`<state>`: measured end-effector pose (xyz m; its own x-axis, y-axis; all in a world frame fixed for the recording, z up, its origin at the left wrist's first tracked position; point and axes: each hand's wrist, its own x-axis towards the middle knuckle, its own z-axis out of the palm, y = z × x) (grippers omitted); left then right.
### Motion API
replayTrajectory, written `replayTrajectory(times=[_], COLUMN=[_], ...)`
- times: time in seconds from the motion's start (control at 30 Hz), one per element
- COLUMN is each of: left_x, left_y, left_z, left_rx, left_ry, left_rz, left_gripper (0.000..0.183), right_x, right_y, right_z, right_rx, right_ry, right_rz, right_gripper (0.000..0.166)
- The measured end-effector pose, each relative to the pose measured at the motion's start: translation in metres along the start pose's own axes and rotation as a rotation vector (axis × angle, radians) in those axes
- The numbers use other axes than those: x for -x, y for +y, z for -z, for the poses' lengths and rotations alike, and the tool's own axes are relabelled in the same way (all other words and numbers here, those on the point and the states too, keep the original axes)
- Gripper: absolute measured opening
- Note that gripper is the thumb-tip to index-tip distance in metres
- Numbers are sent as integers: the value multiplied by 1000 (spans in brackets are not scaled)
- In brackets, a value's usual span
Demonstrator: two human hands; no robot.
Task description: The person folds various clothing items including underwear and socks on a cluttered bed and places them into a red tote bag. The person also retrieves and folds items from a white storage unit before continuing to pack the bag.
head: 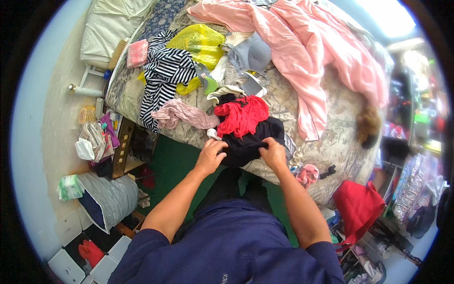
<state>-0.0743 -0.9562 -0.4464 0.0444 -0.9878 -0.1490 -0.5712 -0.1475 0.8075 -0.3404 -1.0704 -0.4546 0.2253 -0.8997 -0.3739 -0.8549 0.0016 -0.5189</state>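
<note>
My left hand [211,156] is at the left side of a black cloth garment [244,147], its fingers curled at the cloth; whether it grips is unclear. Pinched between the fingers of my right hand [273,152] is the garment's right part. A crumpled red garment [243,115] lies on the black cloth's far part. Left of it stretches a twisted dusty-pink cloth [184,115], with a small white cloth [213,134] near my left hand. Farther back are a black-and-white striped garment [166,69], a yellow plastic bag [198,41] and a grey bra [252,53].
A pink blanket [298,60] spreads over the far right of the bed [340,142]. A brown furry thing [368,124] is at its right edge. Beside the bed stand a grey storage bag [110,195] on the left and a red fabric bag [358,209] on the right.
</note>
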Motion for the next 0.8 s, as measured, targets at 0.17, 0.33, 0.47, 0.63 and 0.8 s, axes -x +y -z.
replayTrajectory(times=[0.17, 0.33, 0.47, 0.63, 0.8], left_x=[-2, -16, -20, -18, -14], left_y=[-43, -44, -70, -53, -38], left_z=[-6, -2, -28, -38, -39], left_rx=[4, 98, 242, 25, -32], left_ry=[116, 96, 55, 63, 78], left_rz=[131, 163, 224, 253, 236], left_gripper=[50, 58, 67, 74, 73], right_x=[31, 72, 93, 99, 81], right_y=[-48, -54, -65, -60, -28], right_z=[125, 234, 289, 308, 310], right_rx=[-268, -610, -502, -192, -60], right_ry=[217, 329, 507, 626, 562], right_rz=[146, 98, 179, 63, 49], right_gripper=[20, 22, 19, 26, 30])
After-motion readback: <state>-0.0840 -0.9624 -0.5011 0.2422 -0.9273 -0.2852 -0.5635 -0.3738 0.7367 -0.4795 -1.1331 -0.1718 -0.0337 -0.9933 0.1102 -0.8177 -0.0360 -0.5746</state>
